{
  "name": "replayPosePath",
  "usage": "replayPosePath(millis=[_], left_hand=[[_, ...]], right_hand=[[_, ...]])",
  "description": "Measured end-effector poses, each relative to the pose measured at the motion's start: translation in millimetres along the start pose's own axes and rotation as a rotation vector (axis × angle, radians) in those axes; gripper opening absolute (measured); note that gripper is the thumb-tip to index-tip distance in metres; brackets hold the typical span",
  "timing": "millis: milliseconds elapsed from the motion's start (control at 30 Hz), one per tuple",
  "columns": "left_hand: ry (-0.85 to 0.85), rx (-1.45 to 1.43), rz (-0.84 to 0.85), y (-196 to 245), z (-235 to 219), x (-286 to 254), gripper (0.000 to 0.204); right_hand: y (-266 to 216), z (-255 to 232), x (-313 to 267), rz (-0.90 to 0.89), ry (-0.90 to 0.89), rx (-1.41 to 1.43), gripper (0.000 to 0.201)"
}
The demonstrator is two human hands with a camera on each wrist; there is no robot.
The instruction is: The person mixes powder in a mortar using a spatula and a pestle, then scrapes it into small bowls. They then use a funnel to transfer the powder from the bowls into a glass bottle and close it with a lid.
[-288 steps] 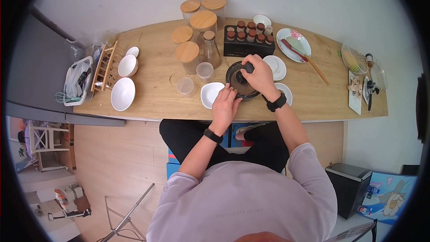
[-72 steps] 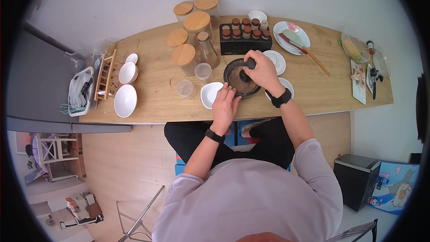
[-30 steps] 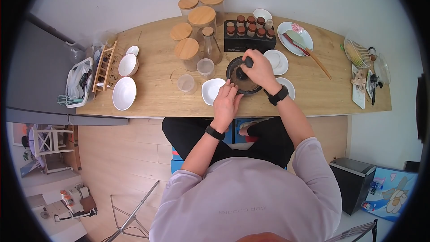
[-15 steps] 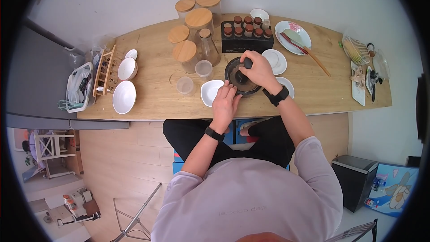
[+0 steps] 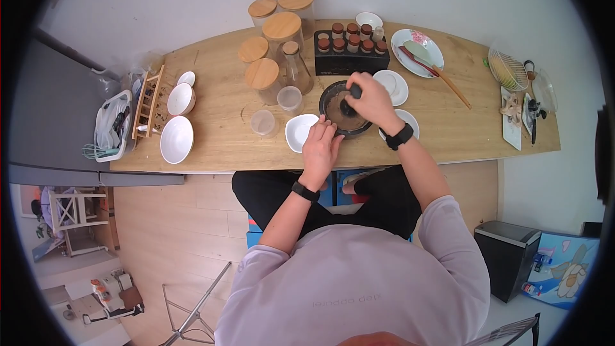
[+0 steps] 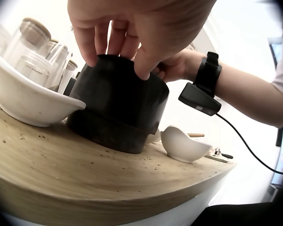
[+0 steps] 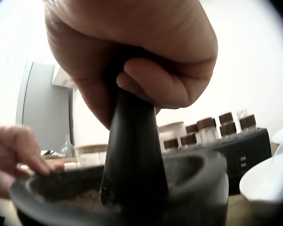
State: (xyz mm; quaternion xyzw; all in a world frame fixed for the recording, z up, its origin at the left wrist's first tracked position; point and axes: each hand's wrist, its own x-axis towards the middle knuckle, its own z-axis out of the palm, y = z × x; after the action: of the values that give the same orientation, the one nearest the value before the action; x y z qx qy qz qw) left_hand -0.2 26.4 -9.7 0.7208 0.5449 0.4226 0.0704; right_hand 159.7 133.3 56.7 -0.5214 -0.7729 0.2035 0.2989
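A black mortar with brown ground stuff inside stands on the wooden table. My right hand grips the top of the black pestle, whose lower end is down in the mortar. In the left wrist view my left hand holds the rim of the mortar, thumb on the near side and fingers over the edge. A square white bowl is beside that hand, at its left.
Two clear cups and wooden-lidded jars stand left of the mortar. Behind it is a black rack of spice bottles. White dishes lie to the right, a floral plate farther back. White bowls sit at the left.
The pestle has shifted about inside the mortar, with my right hand moving along on it. My left hand stays at the mortar's rim. The whole head view has shifted slightly.
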Motion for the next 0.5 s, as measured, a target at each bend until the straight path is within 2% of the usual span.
replayPosePath(millis=[267, 433, 500], left_hand=[[-0.008, -0.008, -0.012, 0.9, -2.1, 0.1, 0.032], [-0.006, 0.005, 0.000, -0.6, 0.5, 0.0, 0.031], [-0.007, 0.006, -0.004, -1.3, -1.2, 0.0, 0.031]], right_hand=[[-10.9, -22.7, 3.8, -0.008, 0.034, 0.000, 0.025], [2.2, -11.6, 5.2, 0.003, -0.048, -0.064, 0.025], [-3.0, -16.5, 5.5, 0.001, 0.006, -0.054, 0.025]])
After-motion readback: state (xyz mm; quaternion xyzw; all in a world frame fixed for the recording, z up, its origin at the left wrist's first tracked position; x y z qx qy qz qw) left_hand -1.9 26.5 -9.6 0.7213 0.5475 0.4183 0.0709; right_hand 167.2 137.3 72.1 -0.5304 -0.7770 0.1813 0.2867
